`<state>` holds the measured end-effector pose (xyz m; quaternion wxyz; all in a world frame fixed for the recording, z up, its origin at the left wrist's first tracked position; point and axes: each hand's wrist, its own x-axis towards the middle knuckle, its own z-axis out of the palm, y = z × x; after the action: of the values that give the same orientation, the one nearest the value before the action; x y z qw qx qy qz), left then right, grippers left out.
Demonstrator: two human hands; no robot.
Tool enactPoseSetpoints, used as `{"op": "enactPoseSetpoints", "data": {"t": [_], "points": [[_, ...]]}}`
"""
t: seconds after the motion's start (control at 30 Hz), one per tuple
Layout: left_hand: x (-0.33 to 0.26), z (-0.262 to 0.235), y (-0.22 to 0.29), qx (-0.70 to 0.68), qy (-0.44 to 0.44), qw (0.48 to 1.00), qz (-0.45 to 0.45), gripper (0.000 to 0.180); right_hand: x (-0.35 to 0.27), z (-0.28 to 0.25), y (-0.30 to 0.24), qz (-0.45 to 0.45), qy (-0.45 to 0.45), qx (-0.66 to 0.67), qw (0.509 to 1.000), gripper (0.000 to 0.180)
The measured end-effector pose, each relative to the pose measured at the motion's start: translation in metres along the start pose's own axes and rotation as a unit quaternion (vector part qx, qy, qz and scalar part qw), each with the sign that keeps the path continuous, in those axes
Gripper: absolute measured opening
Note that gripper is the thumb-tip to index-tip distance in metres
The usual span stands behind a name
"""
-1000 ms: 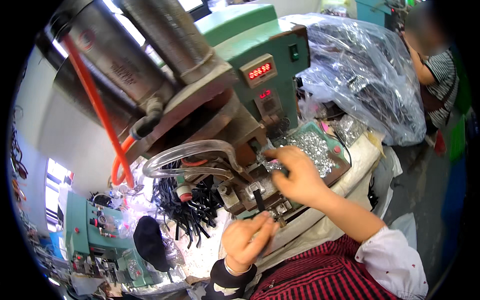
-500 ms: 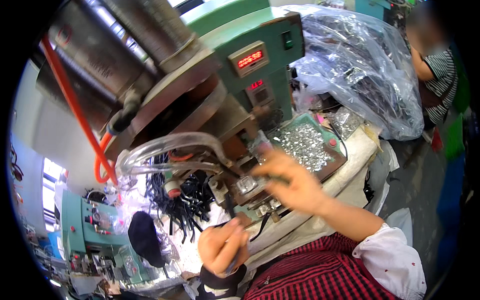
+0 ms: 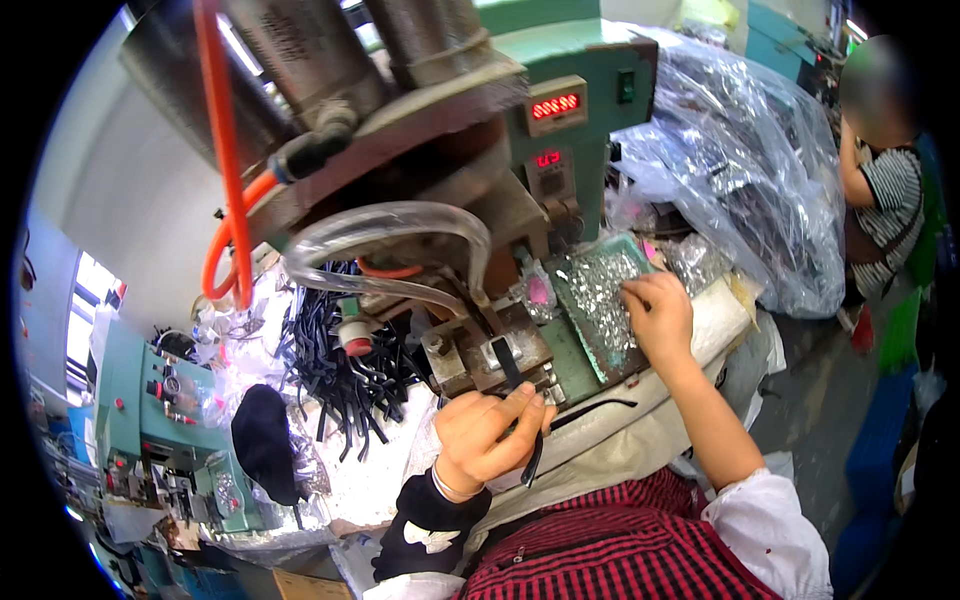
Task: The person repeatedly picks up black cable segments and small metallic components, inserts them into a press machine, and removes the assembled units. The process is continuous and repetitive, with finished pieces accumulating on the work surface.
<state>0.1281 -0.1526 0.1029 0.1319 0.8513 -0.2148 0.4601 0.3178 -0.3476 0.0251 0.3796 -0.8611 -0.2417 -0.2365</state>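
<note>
My left hand [image 3: 492,440] pinches a black eyeglass temple [image 3: 506,362], whose flat end lies on the metal fixture [image 3: 470,358] of the press. Thin dark curved ends [image 3: 600,406] stick out from beneath that hand, to the right and downward. At the tray [image 3: 585,340] on the right, my right hand [image 3: 662,318] has its fingertips drawn together at the edge of a heap of small shiny metal parts [image 3: 602,292]. Whether a part is between those fingertips is too small to tell.
The green press [image 3: 570,50] carries metal cylinders [image 3: 310,60], an orange hose [image 3: 228,150] and a clear tube [image 3: 390,218]. Black temples [image 3: 340,350] are piled to the left, near a red button [image 3: 356,340]. A plastic-covered heap [image 3: 730,170] and another person [image 3: 885,200] are at far right.
My right hand has moved from beside the fixture rightward to the metal parts. My left hand has moved up and right, bringing the temple's end onto the fixture. The view has shifted.
</note>
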Motion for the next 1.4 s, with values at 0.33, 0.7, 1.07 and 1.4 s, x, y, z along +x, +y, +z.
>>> {"op": "enactPoseSetpoints", "data": {"t": [0.33, 0.7, 1.07, 1.4], "points": [[-0.008, -0.03, 0.018, 0.008, -0.085, 0.992, -0.089, 0.032, 0.023, 0.063, -0.034, -0.146, -0.117, -0.164, 0.969, 0.007], [-0.187, -0.197, -0.016, 0.286, 0.107, 0.793, -0.527, 0.006, -0.029, 0.028, 0.02, 0.254, 0.032, 0.442, 0.859, 0.018], [-0.242, -0.119, -0.121, 0.398, -0.142, 0.7, -0.575, 0.02, -0.025, 0.006, -0.006, 0.104, -0.037, 0.214, 0.971, 0.013], [-0.115, -0.081, -0.074, -0.232, 0.168, 0.727, -0.624, 0.029, 0.01, -0.011, -0.105, -0.055, -0.116, 0.329, 0.935, 0.043]]}}
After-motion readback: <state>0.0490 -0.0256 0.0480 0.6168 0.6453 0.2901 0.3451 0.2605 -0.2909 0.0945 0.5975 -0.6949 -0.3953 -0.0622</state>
